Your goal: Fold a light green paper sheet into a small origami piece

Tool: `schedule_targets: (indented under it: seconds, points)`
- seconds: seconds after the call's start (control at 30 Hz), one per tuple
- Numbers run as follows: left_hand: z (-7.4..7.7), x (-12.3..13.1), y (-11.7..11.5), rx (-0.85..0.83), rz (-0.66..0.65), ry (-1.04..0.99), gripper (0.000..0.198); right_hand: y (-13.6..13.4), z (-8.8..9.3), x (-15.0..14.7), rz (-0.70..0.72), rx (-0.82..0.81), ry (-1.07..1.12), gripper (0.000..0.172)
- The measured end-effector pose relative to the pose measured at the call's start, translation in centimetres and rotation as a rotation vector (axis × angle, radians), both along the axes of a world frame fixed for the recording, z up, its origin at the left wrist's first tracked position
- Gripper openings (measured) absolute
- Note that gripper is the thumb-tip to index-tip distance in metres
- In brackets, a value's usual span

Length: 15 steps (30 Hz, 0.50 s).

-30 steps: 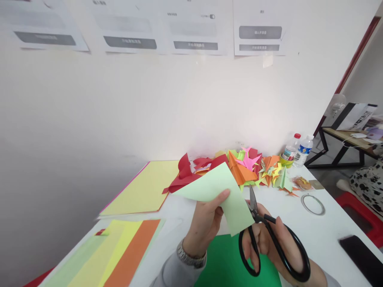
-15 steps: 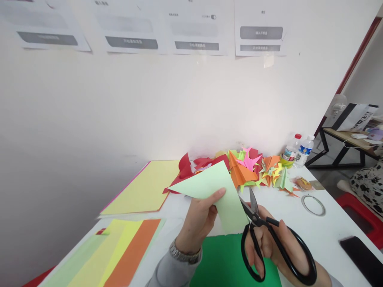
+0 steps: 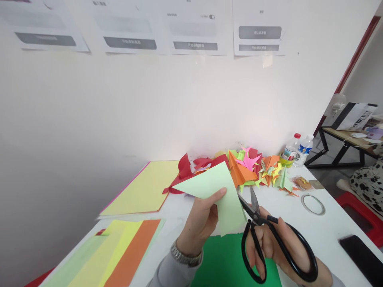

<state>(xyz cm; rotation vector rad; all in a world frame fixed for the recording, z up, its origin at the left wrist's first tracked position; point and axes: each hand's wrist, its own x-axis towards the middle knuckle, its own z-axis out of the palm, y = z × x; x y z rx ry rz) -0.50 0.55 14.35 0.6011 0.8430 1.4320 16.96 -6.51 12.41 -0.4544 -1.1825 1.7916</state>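
A folded pale green sheet of paper [image 3: 231, 211] is pinched in my left hand [image 3: 206, 213], thumb on top and fingers behind; one pointed corner sticks out to the left. My right hand [image 3: 269, 243] has its fingers through the black loops of a pair of scissors [image 3: 256, 218]. The blades are parted and point up and left, right at the paper's right edge; whether they touch it I cannot tell. Beneath both hands lies a dark green sheet [image 3: 224, 261] on the white table [image 3: 302, 231].
Folded paper planes and scraps [image 3: 242, 169] lie heaped against the wall. Yellow sheets [image 3: 143, 185] and coloured strips [image 3: 128, 251] are on the left. To the right are two bottles [image 3: 303, 151], a wrapped snack [image 3: 303, 182], a tape ring [image 3: 312, 204] and a black phone-like object [image 3: 360, 255].
The paper and my left hand have shifted very slightly to the right. The scissors stay at the paper's right edge with their blades parted.
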Motion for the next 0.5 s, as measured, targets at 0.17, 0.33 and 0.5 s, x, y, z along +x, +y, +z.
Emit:
schedule_targets:
  seconds: [0.17, 0.33, 0.5]
  points:
    - [-0.15, 0.37, -0.42, 0.016, -0.003, 0.002, 0.059, -0.09, 0.24, 0.09, -0.015, -0.012, -0.017, 0.059]
    - [0.15, 0.28, -0.46, 0.018, 0.002, 0.020, 0.057, -0.21, 0.80, 0.05, -0.012, -0.015, -0.034, 0.056]
    - [-0.01, 0.08, -0.32, 0.035, -0.023, 0.019, 0.062, -0.27, 0.86, 0.35, 0.044, -0.038, -0.044, 0.062]
